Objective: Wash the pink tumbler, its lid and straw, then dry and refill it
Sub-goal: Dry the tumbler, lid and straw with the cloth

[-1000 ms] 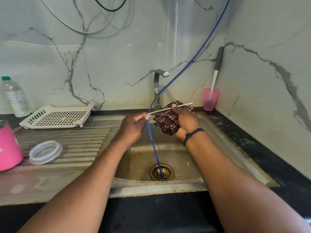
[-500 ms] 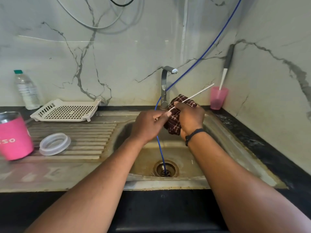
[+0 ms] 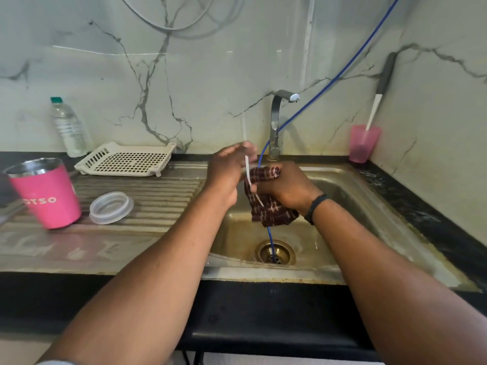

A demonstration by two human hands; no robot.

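Above the sink basin point(image 3: 342, 185) my right hand point(image 3: 284, 189) grips a dark red checked cloth point(image 3: 271, 212) wrapped around the thin white straw point(image 3: 247, 167). The straw stands nearly upright, its top blurred in front of the wall. My left hand point(image 3: 229, 169) is at the straw just above the cloth; motion blur hides whether its fingers pinch it. The pink tumbler point(image 3: 47, 193) stands upright and open on the steel drainboard point(image 3: 163, 191) at the left. Its clear round lid point(image 3: 110, 208) lies flat beside it.
A chrome tap point(image 3: 275, 122) rises behind my hands. A blue hose point(image 3: 329, 83) runs from the upper right down into the drain point(image 3: 275, 252). A white drying rack point(image 3: 126, 159) and a water bottle point(image 3: 68, 127) sit at the back left. A pink cup point(image 3: 363, 146) holding a brush stands in the right corner.
The straw has swung from nearly level to nearly upright. My hands have come closer together over the sink, and the cloth now hangs lower below my right hand.
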